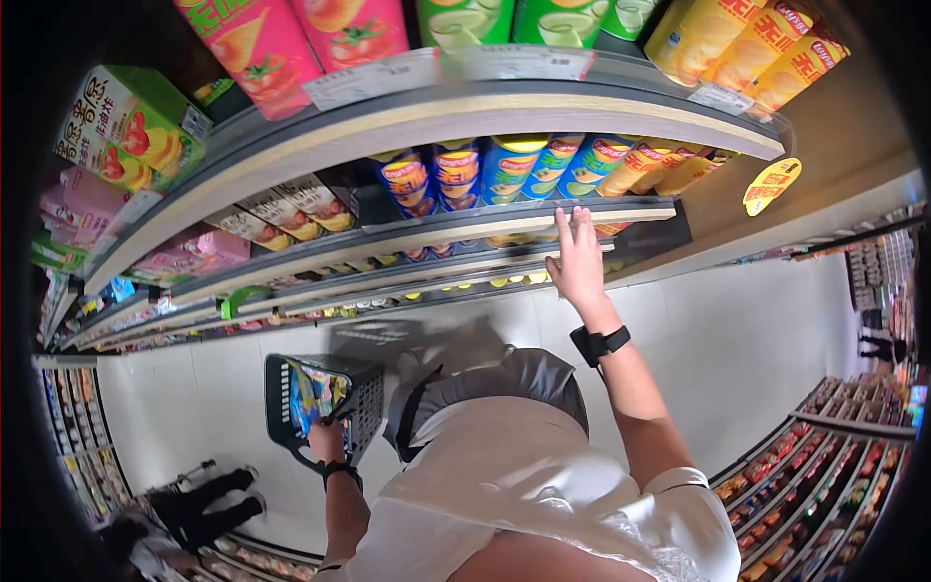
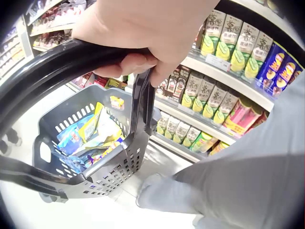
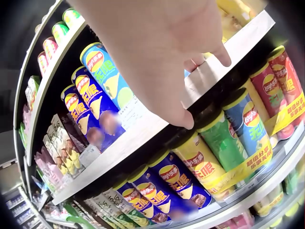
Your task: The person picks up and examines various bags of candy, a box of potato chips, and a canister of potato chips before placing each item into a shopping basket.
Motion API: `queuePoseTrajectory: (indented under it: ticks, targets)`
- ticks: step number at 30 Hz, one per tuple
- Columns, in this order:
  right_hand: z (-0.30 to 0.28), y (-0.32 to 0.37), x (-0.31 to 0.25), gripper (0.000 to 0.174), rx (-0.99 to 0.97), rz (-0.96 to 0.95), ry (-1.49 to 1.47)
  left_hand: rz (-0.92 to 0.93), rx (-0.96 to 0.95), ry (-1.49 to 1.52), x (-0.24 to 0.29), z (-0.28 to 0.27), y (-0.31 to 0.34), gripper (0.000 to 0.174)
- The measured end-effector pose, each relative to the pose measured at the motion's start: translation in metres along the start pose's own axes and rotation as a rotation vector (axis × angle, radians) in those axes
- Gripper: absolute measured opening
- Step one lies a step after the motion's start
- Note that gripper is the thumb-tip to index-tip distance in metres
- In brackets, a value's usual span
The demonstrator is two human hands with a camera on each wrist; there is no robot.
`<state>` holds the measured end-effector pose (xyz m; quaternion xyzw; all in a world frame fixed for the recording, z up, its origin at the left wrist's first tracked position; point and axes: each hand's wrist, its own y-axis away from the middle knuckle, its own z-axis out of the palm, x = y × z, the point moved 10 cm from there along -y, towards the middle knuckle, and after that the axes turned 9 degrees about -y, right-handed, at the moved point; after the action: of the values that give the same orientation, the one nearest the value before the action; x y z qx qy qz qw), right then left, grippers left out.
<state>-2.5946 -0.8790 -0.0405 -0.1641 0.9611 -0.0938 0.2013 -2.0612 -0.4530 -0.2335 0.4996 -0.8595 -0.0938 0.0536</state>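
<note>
Head view: the right hand [image 1: 579, 260] is held at the shelf edge [image 1: 465, 228], fingers straight and close together, just below tubes [image 1: 512, 167] branded Lay's. The handle [image 2: 52, 67] of the grey basket [image 2: 114, 171], filled with snack packets [image 2: 88, 136], is gripped by the curled fingers of the left hand [image 2: 143, 24].

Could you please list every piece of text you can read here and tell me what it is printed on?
"Lay's": logo on the red can and the blue can.
"无限": on the yellow can.
Price tags: too small to read.
Drink cartons: characters too blurred to read.
</note>
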Motion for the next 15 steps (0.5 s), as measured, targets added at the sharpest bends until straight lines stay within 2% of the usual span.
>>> queuePoseTrajectory:
  ticks: [5,8,15]
  targets:
    - [0.007,0.004,0.003,0.101,-0.042,-0.057,0.006,-0.069,-0.052,-0.131,0.036,-0.003,0.075,0.027]
    - [0.011,0.007,0.008,0.104,-0.064,-0.084,0.034,-0.107,-0.034,-0.156,0.032,0.016,0.107,0.028]
    - [0.019,0.01,0.013,0.108,-0.016,-0.132,0.113,-0.029,-0.084,-0.196,0.04,0.039,0.168,0.026]
